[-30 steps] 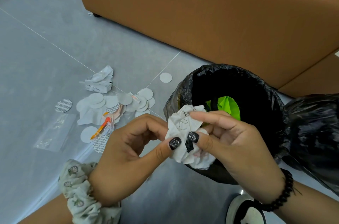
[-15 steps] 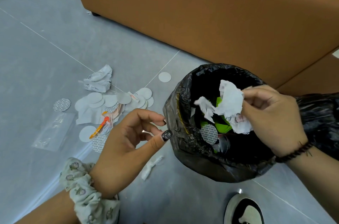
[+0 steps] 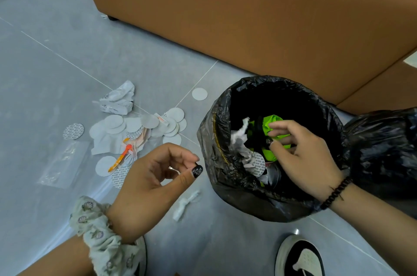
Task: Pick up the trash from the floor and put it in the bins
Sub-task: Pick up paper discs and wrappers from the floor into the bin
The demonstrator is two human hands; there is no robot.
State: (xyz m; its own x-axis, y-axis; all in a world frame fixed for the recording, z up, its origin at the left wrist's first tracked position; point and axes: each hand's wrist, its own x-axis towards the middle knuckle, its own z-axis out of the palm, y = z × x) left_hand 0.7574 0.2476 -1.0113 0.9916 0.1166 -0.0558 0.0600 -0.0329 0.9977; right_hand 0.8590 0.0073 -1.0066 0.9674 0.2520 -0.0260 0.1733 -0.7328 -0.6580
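Progress: partly done, by my judgement. The bin (image 3: 225, 140), lined with a glossy, wrinkled black bag, already holds crumpled white paper (image 3: 239, 140), a bright green wad (image 3: 274, 125) and a patterned foil disc (image 3: 258, 162).

Remaining: a litter pile (image 3: 137, 131) lies on the grey tiled floor (image 3: 45, 72), left of the bin and well apart from it: flat white round discs, a crumpled printed wrapper (image 3: 118, 100), an orange plastic piece (image 3: 120, 158), a clear film sleeve (image 3: 62, 164). A twisted white scrap (image 3: 186, 204) lies near the bin's base.

Right hand (image 3: 304, 158): over the bin mouth, fingers (image 3: 279, 126) loosely spread, reaching into the opening by the green wad; nothing gripped that I can see.

Left hand (image 3: 149, 187): hovering beside the bin, thumb and fingers curved toward each other, a narrow gap between, holding nothing visible.

Second bag (image 3: 383, 151): black, shiny, crinkled, just right of the bin.

Backdrop: smooth brown sofa (image 3: 248, 16) behind.
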